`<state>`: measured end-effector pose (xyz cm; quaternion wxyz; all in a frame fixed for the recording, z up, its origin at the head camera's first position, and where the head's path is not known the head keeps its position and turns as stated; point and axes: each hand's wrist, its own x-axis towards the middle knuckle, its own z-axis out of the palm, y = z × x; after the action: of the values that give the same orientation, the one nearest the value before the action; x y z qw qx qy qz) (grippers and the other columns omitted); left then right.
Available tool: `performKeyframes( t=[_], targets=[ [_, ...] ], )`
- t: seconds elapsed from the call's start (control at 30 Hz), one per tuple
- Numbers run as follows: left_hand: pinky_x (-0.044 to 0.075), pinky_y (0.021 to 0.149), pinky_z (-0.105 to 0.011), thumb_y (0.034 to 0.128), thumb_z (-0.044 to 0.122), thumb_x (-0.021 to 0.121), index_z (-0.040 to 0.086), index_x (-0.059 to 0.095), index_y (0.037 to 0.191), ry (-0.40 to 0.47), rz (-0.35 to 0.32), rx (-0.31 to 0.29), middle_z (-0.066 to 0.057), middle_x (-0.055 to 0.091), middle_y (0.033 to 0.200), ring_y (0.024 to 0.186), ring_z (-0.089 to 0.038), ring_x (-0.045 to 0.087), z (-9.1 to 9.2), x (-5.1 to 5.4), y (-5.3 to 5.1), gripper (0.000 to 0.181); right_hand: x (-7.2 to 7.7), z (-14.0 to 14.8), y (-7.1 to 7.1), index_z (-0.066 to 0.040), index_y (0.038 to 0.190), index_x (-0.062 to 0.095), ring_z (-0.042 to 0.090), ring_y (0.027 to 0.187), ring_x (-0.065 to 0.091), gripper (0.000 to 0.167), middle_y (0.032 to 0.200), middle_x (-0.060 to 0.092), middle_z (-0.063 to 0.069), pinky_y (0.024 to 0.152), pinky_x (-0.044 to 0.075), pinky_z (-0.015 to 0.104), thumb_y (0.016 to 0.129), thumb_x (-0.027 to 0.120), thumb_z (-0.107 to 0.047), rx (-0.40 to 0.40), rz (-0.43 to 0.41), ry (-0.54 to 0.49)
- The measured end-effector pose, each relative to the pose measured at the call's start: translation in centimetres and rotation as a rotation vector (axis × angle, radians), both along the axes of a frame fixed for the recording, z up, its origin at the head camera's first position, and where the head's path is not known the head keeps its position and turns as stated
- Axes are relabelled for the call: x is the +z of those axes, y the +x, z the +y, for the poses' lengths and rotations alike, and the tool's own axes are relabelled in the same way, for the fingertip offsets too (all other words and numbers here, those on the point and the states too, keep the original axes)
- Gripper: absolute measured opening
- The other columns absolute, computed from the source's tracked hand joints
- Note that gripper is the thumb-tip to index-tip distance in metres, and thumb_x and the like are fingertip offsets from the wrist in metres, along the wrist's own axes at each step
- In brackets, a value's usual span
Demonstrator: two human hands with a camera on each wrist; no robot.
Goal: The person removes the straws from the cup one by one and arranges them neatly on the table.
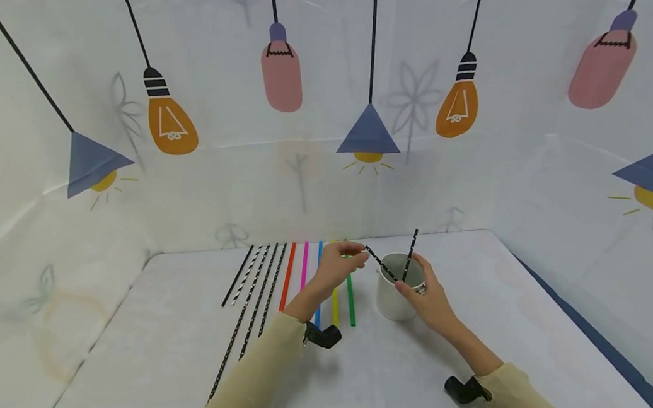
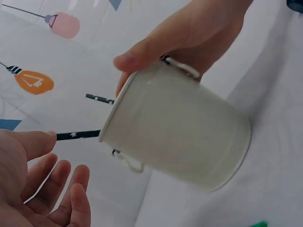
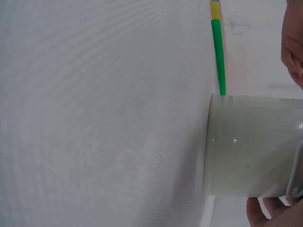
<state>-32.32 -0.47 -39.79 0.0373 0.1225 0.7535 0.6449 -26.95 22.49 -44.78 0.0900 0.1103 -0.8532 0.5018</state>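
A small white pail with side handles stands upright on the table. Two black straws with white marks lean out of it. My left hand pinches the upper end of the left straw, whose lower part reaches inside the rim; the left wrist view shows the thumb on that straw, the other fingers loosely bent. Around the pail's right side my right hand grips, its thumb at the rim near the front. The second straw rises more steeply, close to the right fingers. The straws' lower ends are hidden by the pail.
Left of the pail, straws lie in a row: several black-and-white patterned ones, then a red, a pink, a blue, a yellow and a green one. A printed white sheet hangs behind.
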Motion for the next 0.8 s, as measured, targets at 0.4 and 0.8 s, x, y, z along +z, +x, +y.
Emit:
performKeyframes(
  t=[0.4,0.8],
  targets=[
    [0.052,0.078,-0.030,0.0870,0.018,0.075,0.009,0.072,0.101,0.117,-0.008,0.124,0.000,0.069,0.095,0.085,-0.014,0.065,2.9,-1.0,0.5,0.017,0.0,-0.2,0.1,-0.017,0.155,0.016,0.045,0.129,0.039,0.078,0.149,0.032,0.023,0.093,0.039,0.065,0.095,0.063,-0.035,0.008,0.024,0.000],
    [0.054,0.071,-0.028,0.0836,0.007,0.077,0.002,0.062,0.085,0.299,0.199,0.267,-0.004,0.069,0.085,0.079,-0.017,0.066,3.5,-0.7,0.7,0.016,0.0,0.0,0.2,-0.018,0.156,0.016,0.044,0.131,0.036,0.078,0.151,0.030,0.022,0.094,0.037,0.065,0.095,0.063,-0.035,0.010,0.031,-0.003]
  ],
)
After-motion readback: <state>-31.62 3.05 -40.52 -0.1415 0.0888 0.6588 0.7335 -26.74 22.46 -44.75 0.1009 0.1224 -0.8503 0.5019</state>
